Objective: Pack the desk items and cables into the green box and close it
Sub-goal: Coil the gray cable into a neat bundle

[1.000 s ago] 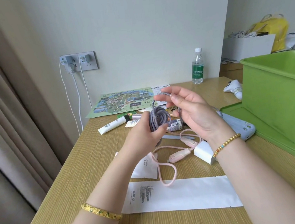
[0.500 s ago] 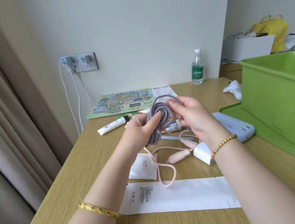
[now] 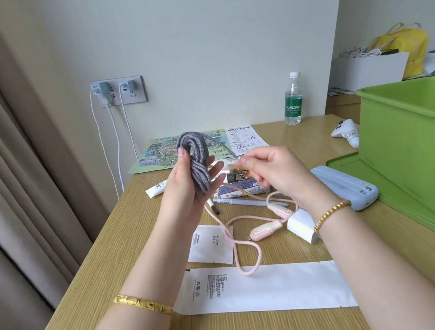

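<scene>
Between both hands (image 3: 187, 192), braided grey cable coil (image 3: 197, 161).

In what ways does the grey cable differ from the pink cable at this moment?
The grey cable is wound into a tight bundle; the pink cable lies in loose loops. The grey one is held above the desk by the left hand, its free end pinched by the right hand; the pink one rests untouched on the desk. Both remain outside the green box.

"Cestbon" on water bottle (image 3: 292, 102) label

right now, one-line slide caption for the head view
Left hand holds coiled grey cable; right hand pinches its loose end.
</scene>
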A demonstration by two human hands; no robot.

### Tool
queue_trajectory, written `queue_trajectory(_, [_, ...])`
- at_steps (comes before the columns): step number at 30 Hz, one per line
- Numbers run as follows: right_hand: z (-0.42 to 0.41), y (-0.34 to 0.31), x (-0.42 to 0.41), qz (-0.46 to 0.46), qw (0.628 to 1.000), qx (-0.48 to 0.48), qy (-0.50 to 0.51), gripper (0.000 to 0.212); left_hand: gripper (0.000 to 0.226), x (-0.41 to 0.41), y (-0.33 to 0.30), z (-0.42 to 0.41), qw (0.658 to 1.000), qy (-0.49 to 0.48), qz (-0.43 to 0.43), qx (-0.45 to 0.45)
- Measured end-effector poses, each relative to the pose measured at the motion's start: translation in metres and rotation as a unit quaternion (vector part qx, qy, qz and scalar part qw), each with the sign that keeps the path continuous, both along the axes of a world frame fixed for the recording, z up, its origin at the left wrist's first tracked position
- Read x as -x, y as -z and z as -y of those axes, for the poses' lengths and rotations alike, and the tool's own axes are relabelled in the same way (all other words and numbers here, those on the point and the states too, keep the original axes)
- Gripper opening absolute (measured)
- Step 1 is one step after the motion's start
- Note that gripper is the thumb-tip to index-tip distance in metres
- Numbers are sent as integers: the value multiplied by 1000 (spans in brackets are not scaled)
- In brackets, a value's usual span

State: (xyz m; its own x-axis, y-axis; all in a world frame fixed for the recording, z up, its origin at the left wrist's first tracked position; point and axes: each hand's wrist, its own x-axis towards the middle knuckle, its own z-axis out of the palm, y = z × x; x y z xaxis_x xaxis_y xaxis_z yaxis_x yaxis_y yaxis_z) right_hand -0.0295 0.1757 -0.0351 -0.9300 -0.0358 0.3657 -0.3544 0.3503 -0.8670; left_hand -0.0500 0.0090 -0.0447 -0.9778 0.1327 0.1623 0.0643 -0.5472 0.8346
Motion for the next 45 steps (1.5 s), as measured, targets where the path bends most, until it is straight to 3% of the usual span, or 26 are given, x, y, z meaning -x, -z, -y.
queue_trajectory(4, [9, 12, 3, 5, 991, -130, 2, 24, 40, 2, 1, -1, 999, -14, 14, -45])
queue_trajectory(10, [15, 22, 4, -35, 934, -355, 36, 29, 46, 3, 6, 1, 999, -5, -20, 41])
queue_trajectory(15, [17, 22, 2, -78, 896, -430, 78, 30, 49, 1, 0, -8, 996, -39, -23, 75])
queue_trajectory(19, [11, 20, 2, -146, 873, -443, 143, 29, 56, 4, -3, -1, 985, -146, -28, 92])
queue_trajectory(22, [8, 16, 2, -234, 850, -418, 218, 28, 71, 8, 0, 6, 969, -209, -27, 130])
queue_trajectory(26, [7, 11, -1, -283, 834, -377, 289, 29, 62, 8, 0, 7, 956, -253, -21, 146])
queue_trajectory(30, [1, 7, -1, -243, 870, -294, 312, 22, 44, 11, -1, 11, 951, -267, 10, 159])
queue_trajectory(32, [3, 4, -1, -181, 922, -205, 275, 15, 39, 13, 1, 12, 947, -253, 18, 199])
queue_trajectory(35, [8, -3, -4, -67, 986, -43, 144, 16, 37, 11, 2, 9, 903, -260, -25, 340])
queue_trajectory(40, [3, -11, -9, -26, 998, 49, 32, 24, 35, 6, 2, 3, 838, -262, -152, 453])
queue_trajectory(45, [2, -12, -8, -15, 995, 94, -8, 31, 34, -1, 6, -4, 793, -163, -213, 547])
